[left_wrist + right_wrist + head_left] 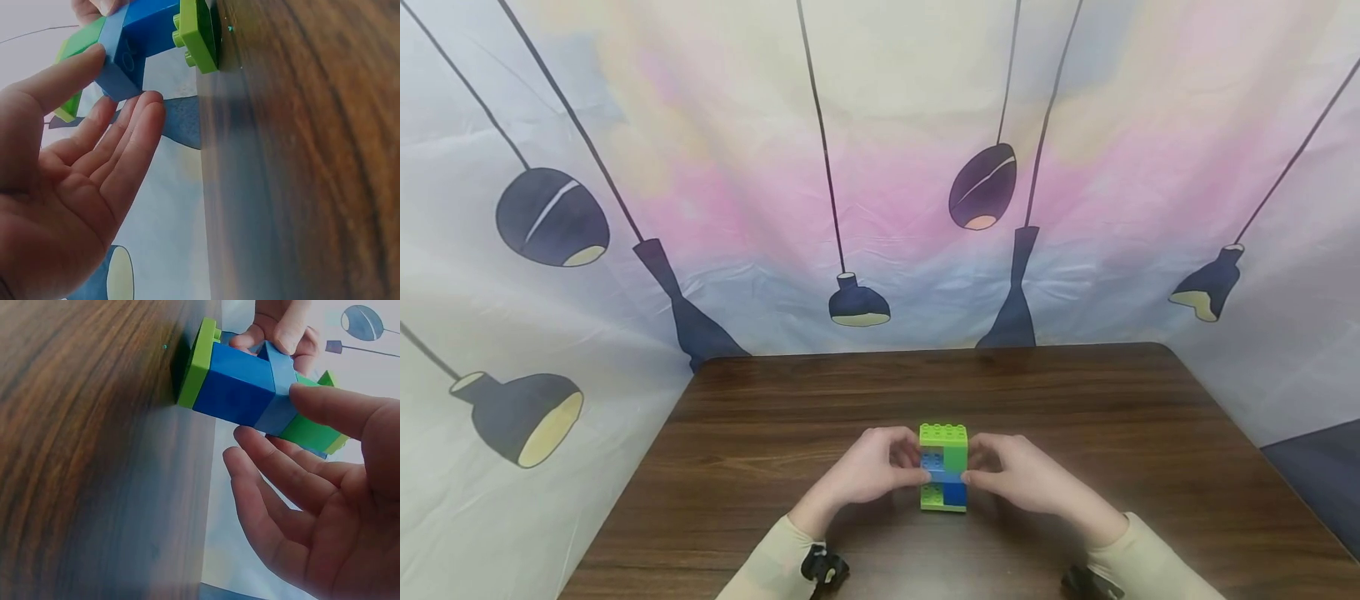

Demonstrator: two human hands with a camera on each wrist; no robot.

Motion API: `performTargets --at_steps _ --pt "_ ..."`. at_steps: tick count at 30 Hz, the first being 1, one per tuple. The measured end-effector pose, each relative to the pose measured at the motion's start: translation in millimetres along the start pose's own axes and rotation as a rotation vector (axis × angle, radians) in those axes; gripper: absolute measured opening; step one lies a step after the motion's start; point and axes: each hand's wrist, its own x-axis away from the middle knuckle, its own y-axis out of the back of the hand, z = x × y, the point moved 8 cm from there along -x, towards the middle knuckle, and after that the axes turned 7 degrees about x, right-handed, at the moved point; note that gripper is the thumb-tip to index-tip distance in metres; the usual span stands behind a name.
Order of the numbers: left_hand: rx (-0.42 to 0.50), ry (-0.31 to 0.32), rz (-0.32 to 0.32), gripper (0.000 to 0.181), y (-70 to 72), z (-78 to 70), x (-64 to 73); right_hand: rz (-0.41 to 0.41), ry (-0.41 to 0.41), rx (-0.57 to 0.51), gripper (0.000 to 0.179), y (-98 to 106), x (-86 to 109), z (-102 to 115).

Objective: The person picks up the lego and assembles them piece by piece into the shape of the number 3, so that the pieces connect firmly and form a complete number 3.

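Toy building bricks form an upright tower (955,458) on the wooden table, between both hands. Its top is a lime plate (943,435) over a green brick (310,422). Below come a lighter blue plate (119,59), a dark blue brick (234,384) and a lime base plate (199,37), which sits right at the table surface. My left hand (868,468) pinches the lighter blue plate from the left, thumb in front and fingers behind. From the right, my right hand (1032,475) grips the same layer, its thumb on the near face. Open gaps show on the tower's left side.
The dark wood table (760,417) has a rounded far edge close to a hanging cloth (910,108) printed with lamps. Dark straps with small devices (825,568) sit on both wrists, over light sleeves.
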Motion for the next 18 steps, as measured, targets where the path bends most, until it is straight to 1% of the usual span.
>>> performTargets --at_steps 7,11,14,18 --pt "0.024 0.029 -0.040 0.027 -0.2 1.7 -0.7 -0.026 -0.003 0.022 0.045 1.4 0.2 -1.2" --pt "0.066 0.048 -0.056 0.027 -1.8 2.2 -1.0 -0.016 -0.016 0.053 0.050 0.6 -0.8 -3.0" --pt "0.111 0.076 -0.073 0.028 -3.4 3.4 -0.4 -0.013 -0.023 0.074 0.049 0.4 -1.1 -3.7" --pt "0.145 0.119 -0.092 0.028 -5.0 4.5 0.8 -0.003 0.008 0.085 0.041 -1.5 -1.3 -0.6"
